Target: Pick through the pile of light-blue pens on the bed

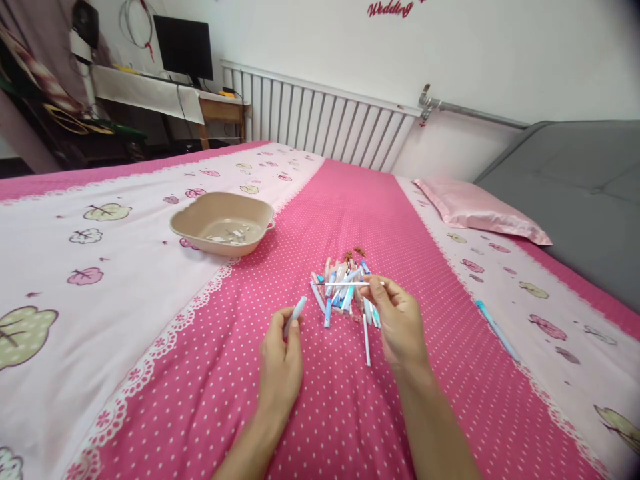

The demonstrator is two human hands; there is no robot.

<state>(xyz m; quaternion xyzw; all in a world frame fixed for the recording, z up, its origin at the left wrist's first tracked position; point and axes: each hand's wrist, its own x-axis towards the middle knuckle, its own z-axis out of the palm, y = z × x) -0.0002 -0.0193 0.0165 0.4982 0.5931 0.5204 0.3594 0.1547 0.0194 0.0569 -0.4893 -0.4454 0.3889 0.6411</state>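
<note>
My left hand [283, 353] is closed around a pale blue pen barrel [295, 316] that points up and away from me. Between the thumb and fingers of my right hand [397, 317] is a thin white pen refill [345, 284], held level with its dark tip toward the left. Just beyond both hands lies a heap of pen parts [345, 293] in blue, white, pink and clear. A white stick [367, 341] lies at the heap's near side, left of my right wrist.
A beige basin [220, 250] with small white pieces inside stands on the bed left of the heap. One blue pen [497, 330] lies to the right. Small brown bits [355, 253] sit behind the heap. Farther back are a pink pillow [480, 210] and a desk with a monitor [184, 48].
</note>
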